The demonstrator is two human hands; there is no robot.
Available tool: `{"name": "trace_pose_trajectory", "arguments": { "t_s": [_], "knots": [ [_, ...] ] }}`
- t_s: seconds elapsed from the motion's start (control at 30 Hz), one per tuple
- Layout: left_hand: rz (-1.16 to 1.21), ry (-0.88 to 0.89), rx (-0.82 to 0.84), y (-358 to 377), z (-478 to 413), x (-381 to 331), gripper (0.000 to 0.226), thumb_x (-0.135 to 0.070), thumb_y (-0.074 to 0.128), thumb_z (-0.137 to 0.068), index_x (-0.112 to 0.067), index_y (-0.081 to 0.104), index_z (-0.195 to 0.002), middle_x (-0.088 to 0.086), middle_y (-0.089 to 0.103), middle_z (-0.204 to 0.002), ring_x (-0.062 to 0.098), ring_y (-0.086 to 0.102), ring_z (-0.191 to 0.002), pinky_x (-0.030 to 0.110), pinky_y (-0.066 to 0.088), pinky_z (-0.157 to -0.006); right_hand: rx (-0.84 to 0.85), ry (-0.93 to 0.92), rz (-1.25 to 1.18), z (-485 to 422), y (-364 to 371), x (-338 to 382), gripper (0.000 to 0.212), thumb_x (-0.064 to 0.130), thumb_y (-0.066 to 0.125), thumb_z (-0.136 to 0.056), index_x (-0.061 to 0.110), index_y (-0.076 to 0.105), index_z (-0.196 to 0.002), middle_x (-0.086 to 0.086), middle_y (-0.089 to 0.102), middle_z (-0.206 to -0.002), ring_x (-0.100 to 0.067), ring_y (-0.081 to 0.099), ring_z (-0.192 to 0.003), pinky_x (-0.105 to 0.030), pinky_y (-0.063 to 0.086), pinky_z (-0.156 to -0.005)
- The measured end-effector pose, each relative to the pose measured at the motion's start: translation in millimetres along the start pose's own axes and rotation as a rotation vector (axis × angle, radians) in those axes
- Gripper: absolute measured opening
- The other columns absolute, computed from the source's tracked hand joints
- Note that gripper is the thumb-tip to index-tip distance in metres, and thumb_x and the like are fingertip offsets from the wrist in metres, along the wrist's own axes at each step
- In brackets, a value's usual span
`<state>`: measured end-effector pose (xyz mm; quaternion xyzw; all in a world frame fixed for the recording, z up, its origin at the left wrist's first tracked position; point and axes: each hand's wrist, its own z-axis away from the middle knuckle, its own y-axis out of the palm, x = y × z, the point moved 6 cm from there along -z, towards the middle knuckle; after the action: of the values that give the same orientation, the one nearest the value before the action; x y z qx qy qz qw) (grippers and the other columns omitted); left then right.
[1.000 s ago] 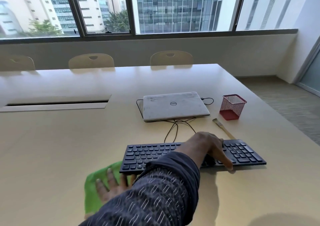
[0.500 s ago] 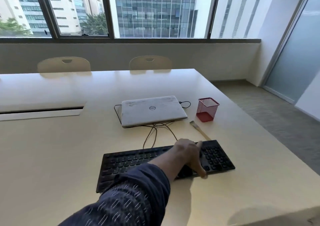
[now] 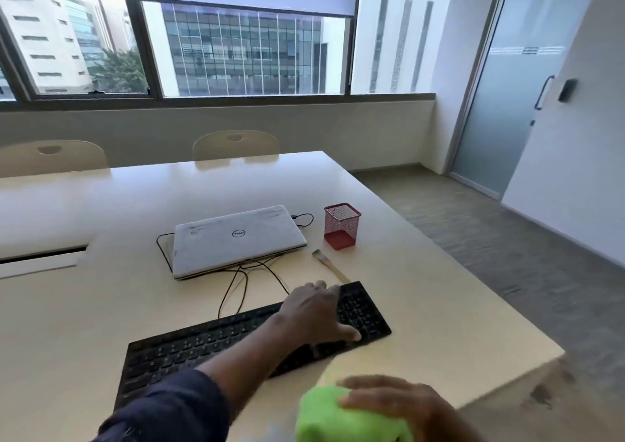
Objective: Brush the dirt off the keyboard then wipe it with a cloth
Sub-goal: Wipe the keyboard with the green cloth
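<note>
Now my left hand [image 3: 314, 309] clamps the keyboard [image 3: 203, 343] at its right end, fingers [image 3: 319, 288] over the far edge, thumb on the near, seemingly steadying it, while my right hand [image 3: 395, 404] bunches the green cloth [image 3: 338, 418] nearside of that grip, the brush [image 3: 329, 265] lying just beyond those fingers, outside the apparently empty red mesh cup [image 3: 341, 227].

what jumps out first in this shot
A bright green cloth bunched under the right hand at the bottom edge catches the eye first. Next, the left hand gripping the right part of the black keyboard near the middle, with a closed white laptop and red mesh cup behind.
</note>
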<state>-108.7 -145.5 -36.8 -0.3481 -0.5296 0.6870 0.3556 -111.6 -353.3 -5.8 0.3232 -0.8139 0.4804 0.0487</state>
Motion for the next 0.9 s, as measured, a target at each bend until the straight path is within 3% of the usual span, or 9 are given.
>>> {"name": "trace_pose_trajectory", "arguments": {
  "t_s": [0.1, 0.23, 0.33, 0.4, 0.47, 0.63, 0.73, 0.8, 0.9],
  "knots": [
    [0.405, -0.116, 0.067, -15, 0, -13, 0.073, -0.085, 0.051, -0.081, -0.013, 0.059, -0.073, 0.005, 0.062, -0.069, 0.021, 0.058, -0.062, 0.031, 0.045, -0.061, -0.179, 0.412, -0.139, 25, -54, -49, 0.065, 0.013, 0.071, -0.08, 0.048, 0.061, -0.134, 0.02, 0.059, -0.14, -0.006, 0.059, -0.127, -0.013, 0.043, -0.104],
    [1.18, -0.071, 0.716, -5, 1, -75, 0.093, -0.093, 0.033, -0.078, -0.008, 0.065, -0.091, 0.008, 0.07, -0.07, 0.018, 0.064, -0.06, 0.026, 0.051, -0.058, -0.265, 0.541, 0.195, 40, -73, -75, 0.078, 0.037, 0.053, -0.068, 0.071, 0.038, -0.136, 0.041, 0.04, -0.146, 0.006, 0.057, -0.121, -0.012, 0.048, -0.095],
    [1.416, 0.08, 0.608, -21, -9, -104, 0.052, -0.059, 0.064, -0.09, -0.008, 0.067, -0.1, 0.006, 0.073, -0.08, 0.016, 0.07, -0.072, 0.027, 0.06, -0.066, -0.311, 0.592, 0.349, 46, -78, -85, 0.084, 0.04, 0.052, -0.069, 0.067, 0.027, -0.144, 0.033, 0.036, -0.152, -0.002, 0.053, -0.122, -0.022, 0.053, -0.089],
    [1.479, 0.155, 0.483, -33, -18, -115, 0.028, -0.023, 0.074, -0.085, -0.004, 0.066, -0.104, 0.007, 0.073, -0.085, 0.015, 0.071, -0.072, 0.025, 0.059, -0.064, -0.343, 0.499, 0.387, 52, -83, -86, 0.083, 0.042, 0.058, -0.073, 0.057, 0.03, -0.15, 0.026, 0.033, -0.157, -0.004, 0.046, -0.131, -0.017, 0.042, -0.105],
    [1.483, 0.241, 0.451, -37, -28, -120, 0.025, -0.01, 0.072, -0.078, -0.003, 0.067, -0.102, 0.007, 0.074, -0.088, 0.015, 0.072, -0.072, 0.025, 0.059, -0.065, -0.417, 0.467, 0.216, 67, -97, -90, 0.072, 0.047, 0.065, -0.079, 0.048, 0.042, -0.147, 0.02, 0.039, -0.157, -0.004, 0.042, -0.14, -0.015, 0.033, -0.113],
    [1.473, 0.46, 0.508, -55, -32, -151, 0.032, 0.002, 0.062, -0.079, -0.009, 0.074, -0.107, 0.008, 0.077, -0.102, 0.018, 0.074, -0.088, 0.03, 0.06, -0.084, -0.799, 0.744, -0.535, 123, -129, -141, 0.054, 0.067, 0.071, -0.073, 0.062, 0.058, -0.125, 0.004, 0.049, -0.153, -0.012, 0.05, -0.138, -0.031, 0.046, -0.105],
    [1.456, 0.565, 0.574, -71, -31, -181, 0.036, 0.006, 0.057, -0.08, -0.013, 0.078, -0.103, 0.005, 0.077, -0.101, 0.016, 0.074, -0.09, 0.029, 0.06, -0.085, -0.69, 0.797, -0.968, 120, -125, -159, 0.04, 0.045, 0.086, -0.07, 0.048, 0.076, -0.109, -0.002, 0.07, -0.131, -0.023, 0.068, -0.117, -0.033, 0.06, -0.082],
    [1.428, 0.579, 0.579, -78, -35, -193, 0.036, 0.005, 0.058, -0.08, -0.011, 0.074, -0.108, 0.006, 0.076, -0.104, 0.018, 0.073, -0.092, 0.031, 0.059, -0.089, -0.608, 0.794, -1.073, 120, -128, -166, 0.045, 0.02, 0.099, -0.047, 0.032, 0.084, -0.088, -0.007, 0.079, -0.102, -0.022, 0.077, -0.086, -0.033, 0.062, -0.066],
    [1.388, 0.451, 0.434, -78, -60, -182, 0.035, -0.001, 0.068, -0.077, -0.012, 0.073, -0.11, 0.01, 0.074, -0.107, 0.022, 0.07, -0.093, 0.036, 0.058, -0.09, -0.661, 0.821, -1.235, 134, -138, -196, 0.075, 0.024, 0.107, -0.035, 0.006, 0.08, -0.103, -0.028, 0.073, -0.107, -0.035, 0.076, -0.084, -0.046, 0.064, -0.072]
  ]
}}
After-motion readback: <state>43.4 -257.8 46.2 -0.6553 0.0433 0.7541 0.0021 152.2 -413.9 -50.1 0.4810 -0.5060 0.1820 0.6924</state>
